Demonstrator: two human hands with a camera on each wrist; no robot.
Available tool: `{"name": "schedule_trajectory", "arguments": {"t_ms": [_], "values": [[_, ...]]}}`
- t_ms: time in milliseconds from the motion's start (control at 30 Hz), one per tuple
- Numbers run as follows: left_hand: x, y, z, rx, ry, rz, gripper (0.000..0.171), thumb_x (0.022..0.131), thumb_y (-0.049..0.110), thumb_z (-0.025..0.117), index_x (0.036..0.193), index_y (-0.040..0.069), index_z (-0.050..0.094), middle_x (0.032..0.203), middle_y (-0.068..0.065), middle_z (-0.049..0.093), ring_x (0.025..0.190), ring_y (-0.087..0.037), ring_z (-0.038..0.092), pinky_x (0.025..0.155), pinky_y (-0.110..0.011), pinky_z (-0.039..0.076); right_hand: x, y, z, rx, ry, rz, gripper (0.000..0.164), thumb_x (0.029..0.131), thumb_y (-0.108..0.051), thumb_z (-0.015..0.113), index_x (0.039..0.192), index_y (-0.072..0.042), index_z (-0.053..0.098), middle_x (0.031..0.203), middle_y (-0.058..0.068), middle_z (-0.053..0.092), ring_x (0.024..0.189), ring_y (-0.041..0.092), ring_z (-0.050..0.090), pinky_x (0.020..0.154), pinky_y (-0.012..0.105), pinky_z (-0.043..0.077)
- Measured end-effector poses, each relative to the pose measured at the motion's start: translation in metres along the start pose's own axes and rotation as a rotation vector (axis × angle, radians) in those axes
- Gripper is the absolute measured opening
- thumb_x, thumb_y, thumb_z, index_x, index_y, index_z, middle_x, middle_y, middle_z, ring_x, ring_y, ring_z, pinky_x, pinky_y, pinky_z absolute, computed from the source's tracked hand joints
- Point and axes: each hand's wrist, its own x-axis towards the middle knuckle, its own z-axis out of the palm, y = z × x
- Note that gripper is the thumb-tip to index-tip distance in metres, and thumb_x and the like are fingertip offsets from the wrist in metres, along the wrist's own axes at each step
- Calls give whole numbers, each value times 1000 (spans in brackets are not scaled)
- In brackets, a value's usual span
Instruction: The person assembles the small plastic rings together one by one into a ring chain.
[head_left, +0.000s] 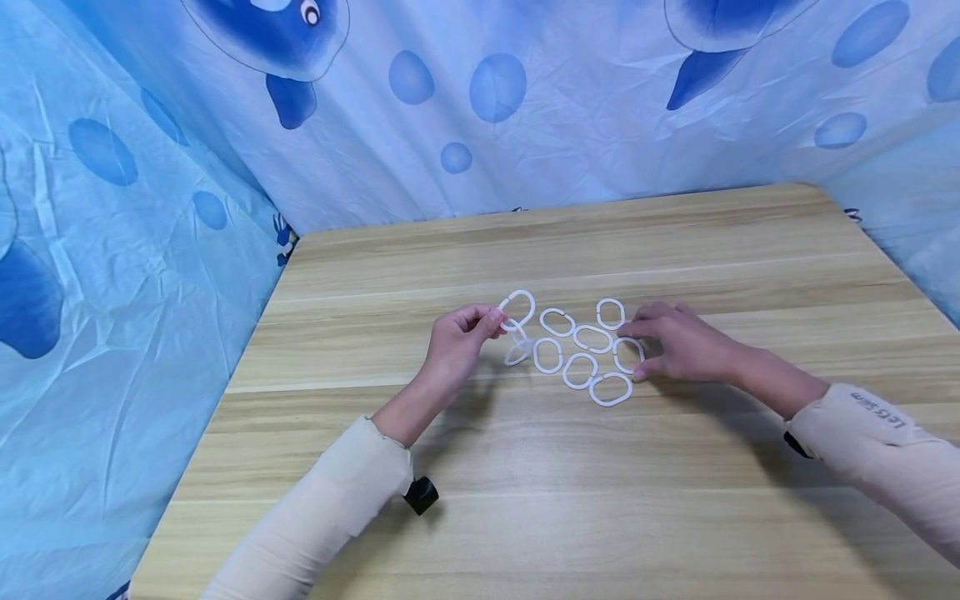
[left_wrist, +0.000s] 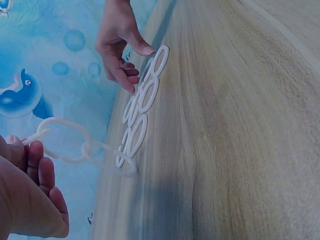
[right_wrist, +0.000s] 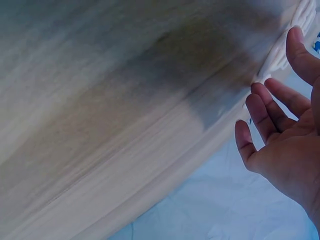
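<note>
My left hand (head_left: 467, 337) pinches a white plastic oval ring (head_left: 533, 310) between thumb and fingertips, raised over the table. Linked through it, another white ring hangs down, blurred at its lower end (left_wrist: 125, 172). Several similar loose rings (head_left: 581, 386) lie flat in a cluster to the right of this hand. My right hand (head_left: 686, 343) is low over the right side of the cluster, thumb and fingers spread apart. Its fingertips are right at the rim of the outermost ring (head_left: 616, 357).
The cluster lies on a light wood-grain table (head_left: 525, 517), its far edge meeting a blue curtain (head_left: 525, 158) with dolphin and bubble prints. More curtain hangs along the left side. A small black block (head_left: 422, 495) sits at the left sleeve's cuff.
</note>
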Motion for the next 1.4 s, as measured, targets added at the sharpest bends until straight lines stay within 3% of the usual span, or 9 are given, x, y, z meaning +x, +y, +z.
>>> {"name": "schedule_trajectory", "arguments": {"t_ms": [233, 433, 567, 833, 1033, 1167, 1400], "values": [[0, -1, 0, 8, -6, -10, 16, 94, 11, 62, 94, -4, 68, 78, 2, 65, 81, -16, 58, 95, -51, 44, -1, 1, 6, 12, 20, -17, 59, 66, -25, 88, 117, -4, 68, 100, 6, 59, 91, 18, 50, 74, 40, 33], [0, -1, 0, 15, -4, -16, 16, 94, 11, 62, 95, -3, 69, 79, 1, 64, 80, -14, 58, 96, -51, 44, -1, 3, 10, 22, 52, -42, 57, 64, -23, 88, 115, -5, 69, 99, 6, 59, 89, 17, 49, 71, 35, 31], [0, -1, 0, 18, -2, -21, 15, 94, 11, 62, 95, -3, 69, 80, 1, 65, 81, -14, 58, 96, -51, 44, -2, 3, 11, 29, 57, -39, 57, 65, -23, 88, 115, -6, 67, 100, 5, 59, 91, 17, 50, 72, 36, 33], [0, -2, 0, 29, 3, -15, 15, 93, 10, 62, 95, -3, 69, 79, 1, 65, 80, -13, 59, 93, -48, 46, -2, 2, 10, 1, 26, 3, 53, 69, -25, 86, 114, -8, 63, 107, 5, 59, 107, 26, 53, 85, 51, 37], [1, -2, -1, 32, -2, -9, 16, 94, 10, 62, 95, -4, 69, 79, 0, 64, 80, -14, 59, 90, -41, 49, -2, 1, 9, -10, 12, 14, 51, 71, -25, 85, 113, -6, 62, 106, 6, 59, 107, 27, 53, 87, 51, 37], [1, -2, -1, 36, -8, -11, 16, 94, 10, 62, 95, -4, 69, 81, 0, 65, 81, -14, 59, 87, -34, 49, -2, 0, 8, -25, 21, -3, 50, 71, -25, 84, 112, -6, 64, 103, 6, 59, 103, 26, 54, 86, 51, 37], [1, -3, 0, 33, -12, -16, 16, 94, 11, 62, 95, -4, 69, 81, 0, 65, 82, -14, 59, 91, -41, 48, -2, 0, 8, -98, 36, -80, 50, 73, -29, 82, 112, -3, 65, 104, 10, 60, 100, 27, 55, 86, 49, 39]]}}
